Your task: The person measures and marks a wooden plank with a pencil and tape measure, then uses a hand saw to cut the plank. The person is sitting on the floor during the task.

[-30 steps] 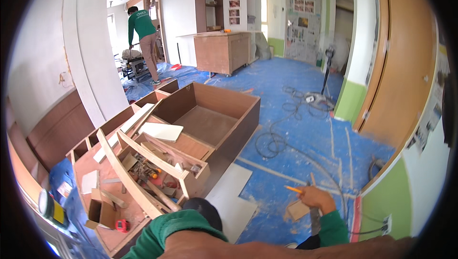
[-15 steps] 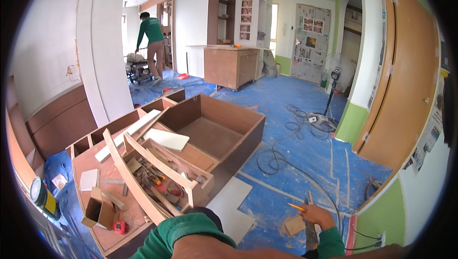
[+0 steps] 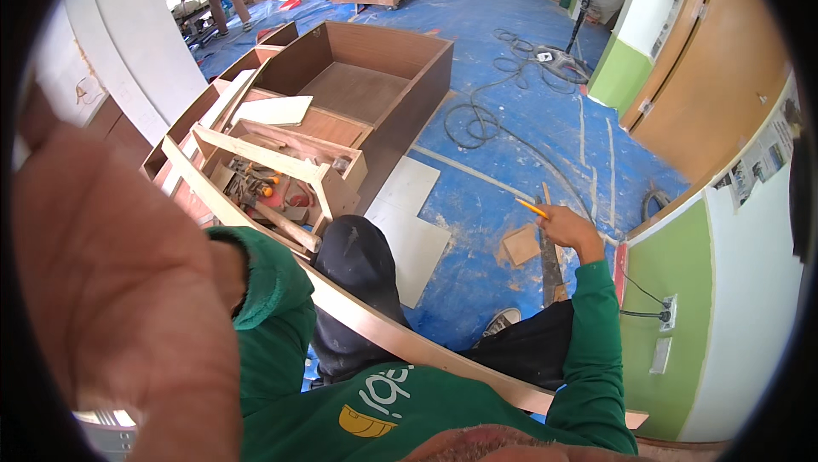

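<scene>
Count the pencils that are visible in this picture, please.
1: the orange pencil is held in the right hand. Others may be hidden inside the wooden toolbox.

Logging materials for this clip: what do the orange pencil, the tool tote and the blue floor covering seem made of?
Orange pencil: probably painted wood, from its even, bright colour. Tool tote: unpainted wood or plywood, by its pale, matt boards. Blue floor covering: likely dusty plastic sheeting, given wrinkles and sheen.
</scene>
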### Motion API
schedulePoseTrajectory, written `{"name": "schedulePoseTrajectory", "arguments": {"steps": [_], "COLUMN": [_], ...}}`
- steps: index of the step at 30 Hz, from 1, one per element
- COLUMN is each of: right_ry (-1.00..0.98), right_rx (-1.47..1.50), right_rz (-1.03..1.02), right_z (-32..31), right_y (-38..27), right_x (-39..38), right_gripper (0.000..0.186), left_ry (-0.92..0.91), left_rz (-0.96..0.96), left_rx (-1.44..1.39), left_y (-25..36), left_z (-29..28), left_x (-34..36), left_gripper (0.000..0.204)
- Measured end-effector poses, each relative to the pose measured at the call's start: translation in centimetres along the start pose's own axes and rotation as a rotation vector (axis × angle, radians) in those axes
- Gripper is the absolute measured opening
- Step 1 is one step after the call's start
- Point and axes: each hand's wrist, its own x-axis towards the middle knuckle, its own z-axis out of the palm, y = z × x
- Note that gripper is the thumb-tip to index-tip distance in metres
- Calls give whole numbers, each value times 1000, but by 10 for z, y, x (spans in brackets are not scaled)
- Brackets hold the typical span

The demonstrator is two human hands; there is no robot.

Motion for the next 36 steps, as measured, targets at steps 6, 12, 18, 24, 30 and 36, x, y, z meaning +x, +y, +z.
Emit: {"name": "schedulePoseTrajectory", "arguments": {"steps": [6,12,18,24,30,36], "right_ry": [27,64,60,266,331,326], "right_rx": [19,-27,16,272,659,679], "right_rz": [-76,-59,-132,-53,-199,-263], "right_z": [14,7,-11,0,-29,-33], "right_y": [28,33,9,63,7,-39], "right_x": [28,19,23,32,17,10], "right_gripper": [38,40,38,43,51,51], "left_ry": [40,25,86,-2,-687,-665], "left_rz": [6,41,83,-81,-894,-718], "left_rx": [28,119,258,608,828,967], "left_y": [-16,-11,-2,-9,-30,-39], "left_z": [-20,-20,-29,-33,-1,-11], "left_x": [4,-12,-11,-55,-231,-269], "left_gripper": [48,53,58,63,72,72]}}
